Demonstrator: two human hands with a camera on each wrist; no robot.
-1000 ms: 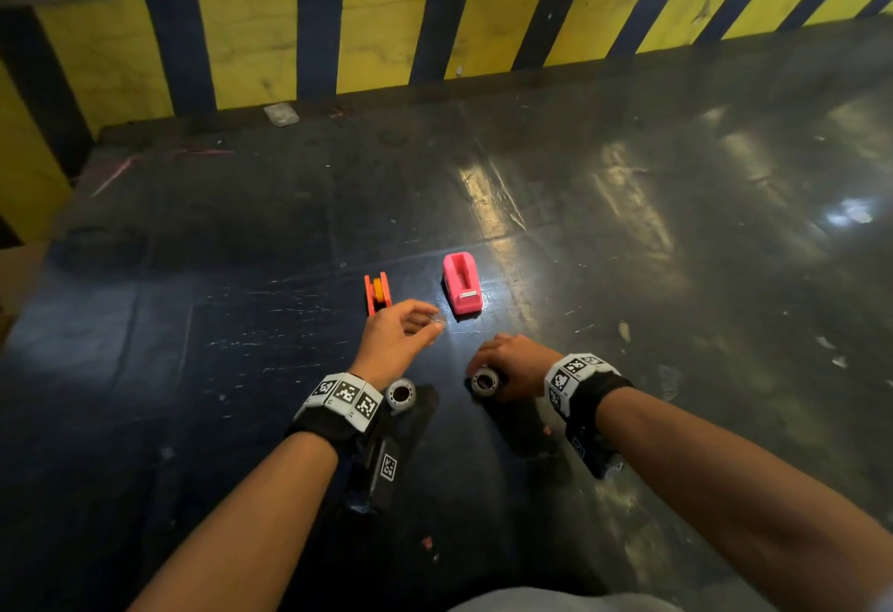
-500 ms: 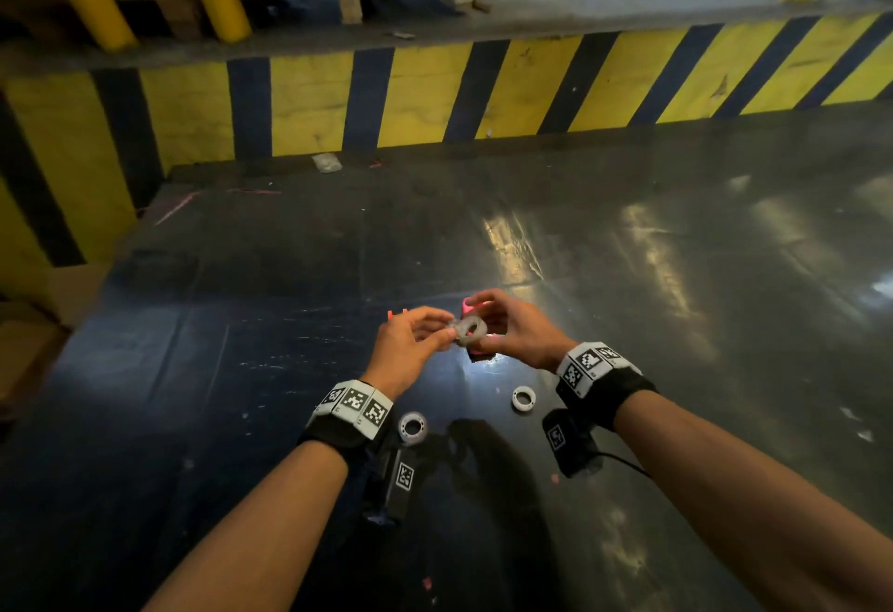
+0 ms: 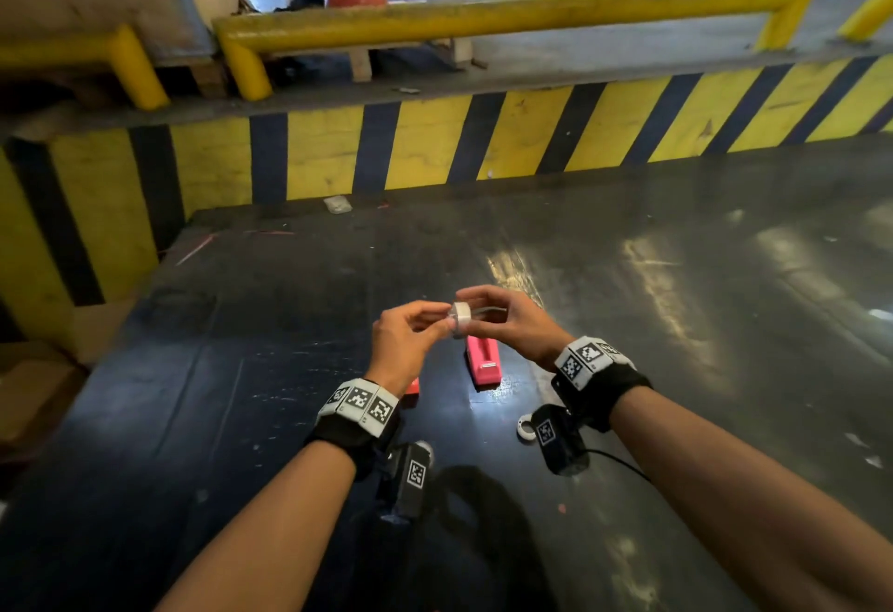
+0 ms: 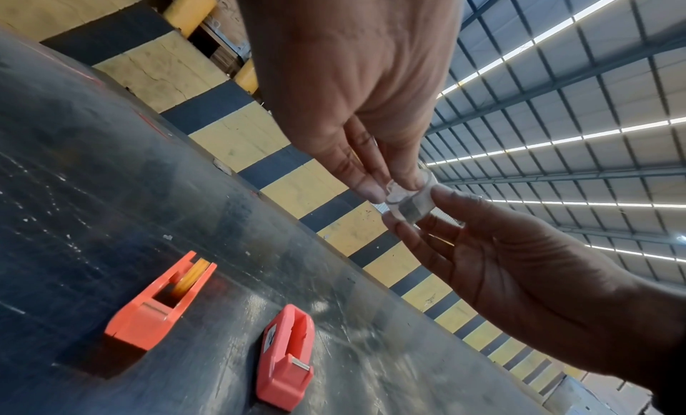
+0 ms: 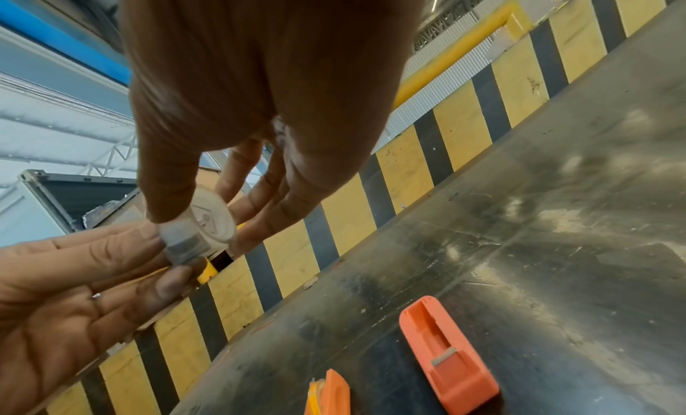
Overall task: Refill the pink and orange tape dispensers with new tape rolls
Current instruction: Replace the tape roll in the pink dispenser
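Now I see both hands raised over the floor (image 3: 676,321), the left hand (image 3: 403,343) and right hand (image 3: 514,321) each pinching one clear tape roll (image 3: 460,316) between fingertips; directly beneath that grip lies the pink dispenser (image 3: 481,362), the orange dispenser (image 4: 159,304) just left of it.

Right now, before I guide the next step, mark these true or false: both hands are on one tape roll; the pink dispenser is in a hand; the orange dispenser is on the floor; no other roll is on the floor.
1. Both the left hand and right hand pinch one clear tape roll. True.
2. The pink dispenser is held. False: it lies on the dark floor, below the hands.
3. The orange dispenser sits on the floor. True.
4. No other roll lies on the floor. False: a white roll lies by the right wrist.
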